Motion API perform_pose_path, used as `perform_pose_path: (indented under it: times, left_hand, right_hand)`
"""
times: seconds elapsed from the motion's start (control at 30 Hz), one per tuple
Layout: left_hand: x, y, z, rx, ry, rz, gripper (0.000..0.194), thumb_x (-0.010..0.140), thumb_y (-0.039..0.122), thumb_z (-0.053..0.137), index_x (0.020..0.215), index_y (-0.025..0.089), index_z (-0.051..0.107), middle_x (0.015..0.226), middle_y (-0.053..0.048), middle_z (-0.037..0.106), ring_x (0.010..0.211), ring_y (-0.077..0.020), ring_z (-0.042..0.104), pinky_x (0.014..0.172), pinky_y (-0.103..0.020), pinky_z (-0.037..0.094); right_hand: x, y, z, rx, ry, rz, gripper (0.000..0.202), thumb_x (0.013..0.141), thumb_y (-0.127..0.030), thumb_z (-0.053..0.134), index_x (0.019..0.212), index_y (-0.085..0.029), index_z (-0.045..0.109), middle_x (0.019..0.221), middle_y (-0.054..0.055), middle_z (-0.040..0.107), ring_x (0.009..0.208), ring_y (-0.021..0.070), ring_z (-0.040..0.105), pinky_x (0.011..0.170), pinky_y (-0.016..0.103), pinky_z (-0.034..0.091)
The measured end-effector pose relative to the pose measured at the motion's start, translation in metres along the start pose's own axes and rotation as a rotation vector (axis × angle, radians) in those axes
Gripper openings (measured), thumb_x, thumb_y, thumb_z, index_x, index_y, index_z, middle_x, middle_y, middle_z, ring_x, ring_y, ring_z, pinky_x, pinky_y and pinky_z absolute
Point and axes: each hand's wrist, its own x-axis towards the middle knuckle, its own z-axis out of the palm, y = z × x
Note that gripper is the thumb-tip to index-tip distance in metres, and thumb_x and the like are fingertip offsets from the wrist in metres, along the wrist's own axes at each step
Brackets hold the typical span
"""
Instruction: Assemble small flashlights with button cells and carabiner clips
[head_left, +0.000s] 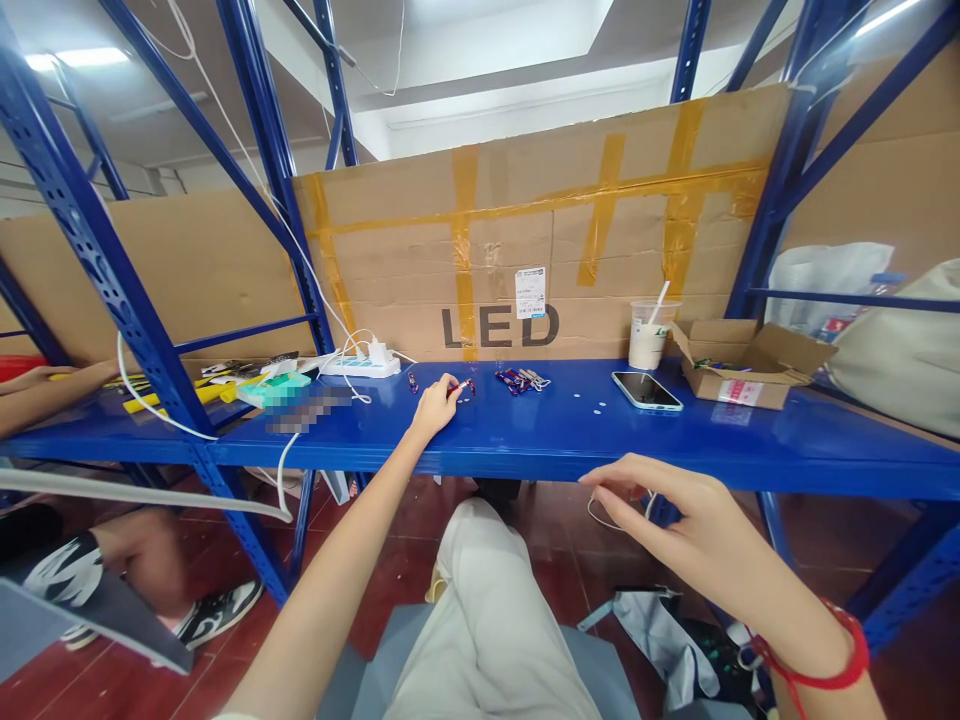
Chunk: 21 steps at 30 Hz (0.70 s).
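Note:
My left hand (436,405) rests on the blue tabletop, its fingers closed on a small red and dark item (460,388). To its right lies a small pile of similar red and dark pieces with metal clips (523,381). One more small piece (412,382) sits just left of the hand. My right hand (667,505), with a red string bracelet at the wrist, hovers in front of the table's edge. Its thumb and index finger are apart, and a thin pale loop shows behind them; whether the curled fingers hold it cannot be made out.
On the blue table (555,435) stand a phone (647,391), a cup with a straw (646,340) and an open cardboard box (739,375). A white power strip (360,366) with cables lies left. Another person's arm reaches in at the far left. Blue posts frame the cardboard backing.

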Motion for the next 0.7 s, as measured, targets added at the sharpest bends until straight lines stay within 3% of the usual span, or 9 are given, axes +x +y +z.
perform_pose_path:
  times: [0.13, 0.23, 0.4, 0.53, 0.6, 0.7]
  left_hand:
    - [-0.002, 0.001, -0.001, -0.025, 0.010, -0.013, 0.018, 0.092, 0.026, 0.035, 0.105, 0.021, 0.046, 0.095, -0.007, 0.064, 0.090, -0.0221, 0.061, 0.075, -0.032, 0.045]
    - [-0.003, 0.002, -0.002, -0.052, 0.015, 0.000, 0.019, 0.092, 0.023, 0.033, 0.107, 0.021, 0.044, 0.099, -0.008, 0.064, 0.093, -0.0227, 0.061, 0.078, -0.034, 0.045]
    - [-0.004, 0.000, 0.000, -0.118, 0.021, 0.058, 0.027, 0.089, 0.015, 0.035, 0.114, 0.022, 0.043, 0.107, -0.007, 0.061, 0.095, -0.0211, 0.060, 0.083, -0.034, 0.045]
    - [-0.004, -0.004, 0.004, -0.160, 0.033, 0.101, 0.030, 0.087, 0.012, 0.037, 0.113, 0.022, 0.048, 0.114, -0.006, 0.057, 0.105, -0.0196, 0.056, 0.091, -0.033, 0.042]
    - [-0.003, -0.006, 0.006, -0.176, 0.038, 0.107, 0.027, 0.089, 0.015, 0.035, 0.110, 0.022, 0.051, 0.112, -0.005, 0.057, 0.106, -0.0197, 0.056, 0.093, -0.033, 0.042]
    - [-0.002, -0.008, 0.007, -0.206, 0.043, 0.105, 0.026, 0.090, 0.020, 0.034, 0.107, 0.023, 0.054, 0.108, -0.005, 0.058, 0.104, -0.0198, 0.056, 0.093, -0.033, 0.042]
  right_hand:
    - [0.003, -0.001, -0.003, 0.009, -0.022, -0.002, 0.016, 0.087, -0.031, 0.050, 0.090, -0.023, 0.064, 0.079, 0.002, 0.063, 0.067, 0.0139, 0.057, 0.052, 0.021, 0.045]
    - [0.008, -0.005, 0.006, 0.047, -0.021, -0.014, 0.015, 0.087, -0.027, 0.050, 0.088, -0.022, 0.064, 0.078, 0.002, 0.063, 0.067, 0.0136, 0.058, 0.059, 0.023, 0.047]
    - [0.029, 0.007, 0.063, 0.236, -0.045, -0.020, 0.018, 0.084, -0.025, 0.049, 0.089, -0.017, 0.065, 0.087, 0.005, 0.064, 0.066, 0.0123, 0.058, 0.061, 0.024, 0.049]
    - [0.070, 0.036, 0.106, 0.344, 0.068, 0.088, 0.027, 0.077, -0.025, 0.056, 0.102, -0.016, 0.062, 0.097, 0.007, 0.064, 0.060, 0.0106, 0.059, 0.051, 0.021, 0.049]
    - [0.099, 0.047, 0.116, 0.363, 0.110, 0.253, 0.035, 0.076, -0.022, 0.057, 0.111, -0.016, 0.058, 0.101, 0.008, 0.064, 0.054, 0.0084, 0.058, 0.043, 0.019, 0.047]
    - [0.144, 0.055, 0.124, 0.348, 0.065, 0.297, 0.040, 0.073, -0.014, 0.061, 0.113, -0.016, 0.059, 0.105, 0.009, 0.064, 0.051, 0.0072, 0.059, 0.037, 0.015, 0.045]
